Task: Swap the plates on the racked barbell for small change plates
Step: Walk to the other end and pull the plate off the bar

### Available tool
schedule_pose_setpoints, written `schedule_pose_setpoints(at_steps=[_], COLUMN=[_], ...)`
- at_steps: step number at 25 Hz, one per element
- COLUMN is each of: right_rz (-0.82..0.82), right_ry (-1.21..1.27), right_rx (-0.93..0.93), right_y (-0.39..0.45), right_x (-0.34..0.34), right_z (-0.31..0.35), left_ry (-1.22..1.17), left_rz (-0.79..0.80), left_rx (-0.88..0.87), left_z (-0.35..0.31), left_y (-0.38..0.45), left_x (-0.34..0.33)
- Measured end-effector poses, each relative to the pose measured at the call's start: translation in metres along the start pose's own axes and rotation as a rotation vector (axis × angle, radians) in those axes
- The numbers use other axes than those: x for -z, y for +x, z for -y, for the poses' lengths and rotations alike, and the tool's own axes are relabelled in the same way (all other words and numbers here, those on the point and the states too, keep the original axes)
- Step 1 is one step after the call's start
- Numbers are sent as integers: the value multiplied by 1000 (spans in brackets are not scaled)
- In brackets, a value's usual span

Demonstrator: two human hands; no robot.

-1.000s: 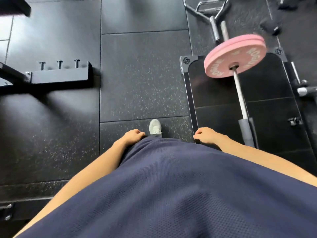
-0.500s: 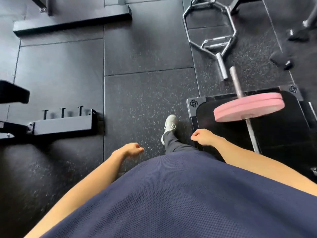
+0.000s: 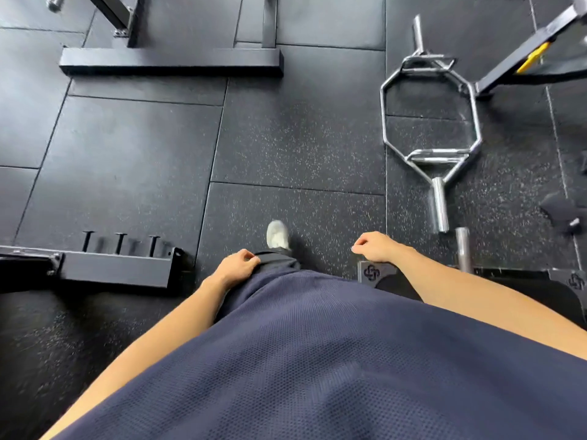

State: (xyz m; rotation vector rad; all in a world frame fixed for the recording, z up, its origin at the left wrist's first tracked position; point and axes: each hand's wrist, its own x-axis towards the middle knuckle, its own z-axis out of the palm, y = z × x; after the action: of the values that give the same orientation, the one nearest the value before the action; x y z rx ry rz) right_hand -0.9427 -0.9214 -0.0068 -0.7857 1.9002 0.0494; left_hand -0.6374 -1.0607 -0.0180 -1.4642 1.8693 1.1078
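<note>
Only the bare steel end of the barbell sleeve shows at the lower right, poking out past my right forearm; the pink plates are out of sight. My left hand hangs by my hip with fingers loosely curled and holds nothing. My right hand is also loosely curled and empty, hanging just left of the sleeve end and above the corner of the black platform. No change plates are visible.
A chrome hex trap bar lies on the rubber floor ahead right. A black rack foot with several pegs sits at left, another frame base farther ahead. A bench leg reaches in at top right. My shoe steps forward.
The view has shifted forward across the floor: the pink plates slid down and out of sight, the trap bar came fully into view. Both hands stayed empty at my sides.
</note>
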Motion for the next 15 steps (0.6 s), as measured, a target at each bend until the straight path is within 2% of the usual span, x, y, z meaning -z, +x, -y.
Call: schedule_pose_setpoints(at_steps=[3,6,11,15], right_rz=[45,25,-56,-14], right_ry=[-17,-25,-31,-94], right_rx=[-19,-66,-26,20], right_y=[57,118,201,261], right_x=[52,115,229,292], right_z=[41,91,203,295], left_ry=[13,51,22,-132], left_rz=[91,147,-9,-39], left_rx=[3,-61,-49,-5], left_z=[-18,-46,-80,-90], left_y=[65,137,224,272], left_x=[47,134,296,380])
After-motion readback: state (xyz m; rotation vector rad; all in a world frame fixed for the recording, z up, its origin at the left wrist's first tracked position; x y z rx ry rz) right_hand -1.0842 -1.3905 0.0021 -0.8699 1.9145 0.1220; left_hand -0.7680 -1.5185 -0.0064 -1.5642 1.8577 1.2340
